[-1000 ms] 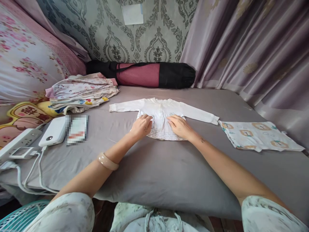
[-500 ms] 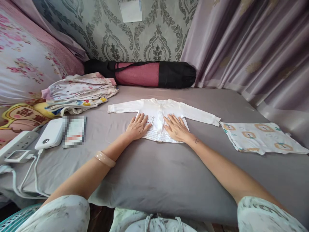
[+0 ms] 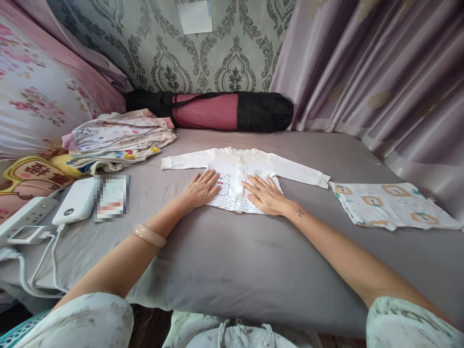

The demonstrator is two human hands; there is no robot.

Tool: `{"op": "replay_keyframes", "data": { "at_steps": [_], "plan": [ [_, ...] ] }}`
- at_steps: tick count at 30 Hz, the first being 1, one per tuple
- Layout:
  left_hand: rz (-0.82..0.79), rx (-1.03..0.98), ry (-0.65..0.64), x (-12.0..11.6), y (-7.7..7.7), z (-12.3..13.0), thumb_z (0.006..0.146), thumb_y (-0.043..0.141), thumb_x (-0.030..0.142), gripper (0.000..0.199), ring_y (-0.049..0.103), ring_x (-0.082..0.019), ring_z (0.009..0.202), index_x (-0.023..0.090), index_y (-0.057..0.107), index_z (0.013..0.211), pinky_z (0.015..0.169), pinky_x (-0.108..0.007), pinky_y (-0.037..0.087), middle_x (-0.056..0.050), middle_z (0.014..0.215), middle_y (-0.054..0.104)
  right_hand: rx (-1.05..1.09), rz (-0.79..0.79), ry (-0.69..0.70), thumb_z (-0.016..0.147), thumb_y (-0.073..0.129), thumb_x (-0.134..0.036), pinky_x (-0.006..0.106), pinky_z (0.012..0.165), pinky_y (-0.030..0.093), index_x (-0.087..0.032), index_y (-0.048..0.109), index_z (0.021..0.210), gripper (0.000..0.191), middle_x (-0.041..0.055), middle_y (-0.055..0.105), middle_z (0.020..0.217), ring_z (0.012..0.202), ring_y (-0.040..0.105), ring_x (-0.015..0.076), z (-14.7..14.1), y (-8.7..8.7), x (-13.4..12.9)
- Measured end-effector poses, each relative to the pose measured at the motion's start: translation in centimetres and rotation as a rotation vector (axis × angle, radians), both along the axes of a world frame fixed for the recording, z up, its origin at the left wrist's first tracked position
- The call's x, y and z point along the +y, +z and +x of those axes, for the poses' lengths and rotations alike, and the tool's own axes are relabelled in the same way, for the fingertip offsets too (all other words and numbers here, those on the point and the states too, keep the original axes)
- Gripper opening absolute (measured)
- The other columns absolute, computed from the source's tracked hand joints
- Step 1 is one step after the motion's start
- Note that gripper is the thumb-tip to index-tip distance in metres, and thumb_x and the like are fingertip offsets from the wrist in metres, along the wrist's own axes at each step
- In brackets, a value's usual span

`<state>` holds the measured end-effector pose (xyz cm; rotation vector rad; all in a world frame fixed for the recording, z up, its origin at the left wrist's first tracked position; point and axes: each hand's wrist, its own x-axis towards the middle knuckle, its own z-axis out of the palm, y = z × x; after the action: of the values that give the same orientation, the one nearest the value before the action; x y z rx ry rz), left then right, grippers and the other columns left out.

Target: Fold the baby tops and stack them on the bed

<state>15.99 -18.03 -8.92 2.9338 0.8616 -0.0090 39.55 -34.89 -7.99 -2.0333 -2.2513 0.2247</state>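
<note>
Two sets of fingers, of the left hand [image 3: 200,191] and right hand [image 3: 267,197], lie slightly spread, pressing the white shirt [image 3: 237,166] but gripping nothing. Its sleeves stretch left and right on the grey sheet [image 3: 232,261], collar far.

White shirt [image 3: 237,169] lies on grey sheet [image 3: 232,270], sleeves extended. Left hand [image 3: 202,189] rests palm-down over its left edge, right hand [image 3: 265,195] on its right front. Patterned cloth [image 3: 393,205] lies beside the right cuff [image 3: 323,181]; cylindrical bag [image 3: 213,111], far side.
</note>
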Motion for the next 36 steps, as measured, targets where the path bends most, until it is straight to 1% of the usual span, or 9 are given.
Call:
{"op": "replay_keyframes", "data": {
  "at_steps": [7,12,15,17,21,25,29,33,36],
  "plan": [
    [-0.023,0.031,-0.064,0.9,0.1,-0.8,0.101,0.018,0.05,0.062,0.012,-0.023,0.149,0.02,0.022,0.155,0.119,-0.046,0.014,-0.008,0.161,0.019,0.033,-0.016,0.105,0.1,0.029,-0.048,0.053,0.12,0.007,-0.028,0.028,0.154,0.057,0.0055,0.015,0.162,0.149,0.011,0.0257,1.6,0.2,-1.3],
    [0.003,0.054,-0.071,0.7,0.7,-1.1,0.101,0.022,0.05,0.062,0.014,-0.024,0.149,0.018,0.024,0.154,0.119,-0.049,0.013,-0.011,0.16,0.022,0.089,-0.039,0.15,0.1,0.033,-0.043,0.051,0.12,0.012,-0.028,0.037,0.15,0.052,0.0042,0.023,0.16,0.148,0.017,0.0246,2.3,1.2,-2.9],
    [0.049,-0.011,-0.065,-0.7,1.3,-0.5,0.101,0.025,0.049,0.06,0.019,-0.026,0.148,0.016,0.03,0.151,0.119,-0.05,0.012,-0.014,0.157,0.03,0.112,0.015,0.105,0.1,0.035,-0.041,0.048,0.119,0.021,-0.023,0.051,0.141,0.048,0.0088,0.039,0.154,0.143,0.031,0.0247,0.9,2.1,-3.3],
    [0.055,-0.059,-0.113,-2.1,1.6,0.3,0.101,0.024,0.048,0.059,0.021,-0.026,0.147,0.015,0.032,0.15,0.12,-0.048,0.012,-0.014,0.156,0.033,0.13,0.061,0.083,0.1,0.033,-0.041,0.045,0.118,0.025,-0.019,0.051,0.14,0.049,0.0114,0.042,0.151,0.141,0.035,0.024,-0.7,2.5,-3.2],
    [-0.012,-0.066,-0.238,-4.0,1.2,1.5,0.102,0.019,0.048,0.061,0.018,-0.023,0.148,0.013,0.029,0.151,0.12,-0.042,0.014,-0.014,0.158,0.028,0.141,0.023,0.137,0.1,0.031,-0.045,0.046,0.12,0.02,-0.017,0.026,0.154,0.061,0.0121,0.024,0.16,0.147,0.021,0.0233,-3.5,2.1,-3.2],
    [-0.066,-0.04,-0.199,-3.8,0.4,1.0,0.102,0.017,0.049,0.06,0.015,-0.024,0.149,0.017,0.027,0.152,0.12,-0.046,0.014,-0.012,0.161,0.021,0.109,-0.046,0.19,0.102,0.027,-0.043,0.051,0.121,0.009,-0.021,0.021,0.156,0.059,0.0084,0.017,0.162,0.149,0.01,0.023,-4.1,1.5,-4.0],
    [-0.075,-0.04,-0.169,-3.7,0.3,0.5,0.102,0.018,0.047,0.058,0.013,-0.023,0.149,0.019,0.027,0.152,0.12,-0.046,0.011,-0.011,0.161,0.021,0.141,-0.09,0.256,0.102,0.029,-0.04,0.053,0.12,0.006,-0.028,0.024,0.154,0.054,0.0015,0.019,0.162,0.149,0.007,0.023,-4.2,1.6,-5.2],
    [-0.109,-0.021,-0.137,-5.0,0.8,1.0,0.102,0.016,0.047,0.061,0.011,-0.024,0.149,0.014,0.025,0.152,0.12,-0.048,0.009,-0.013,0.161,0.02,0.23,-0.131,0.307,0.101,0.032,-0.036,0.052,0.121,0.004,-0.027,0.031,0.153,0.052,0.0024,0.026,0.159,0.149,0.01,0.0227,-5.2,2.6,-6.5],
    [-0.122,-0.035,-0.114,-6.0,1.4,1.9,0.101,0.014,0.05,0.062,0.012,-0.024,0.149,0.016,0.025,0.152,0.12,-0.048,0.013,-0.013,0.16,0.022,0.396,-0.164,0.36,0.1,0.038,-0.035,0.045,0.12,0.016,-0.024,0.046,0.145,0.047,0.0047,0.043,0.151,0.145,0.027,0.022,-5.5,3.9,-6.7]
  ]
}}
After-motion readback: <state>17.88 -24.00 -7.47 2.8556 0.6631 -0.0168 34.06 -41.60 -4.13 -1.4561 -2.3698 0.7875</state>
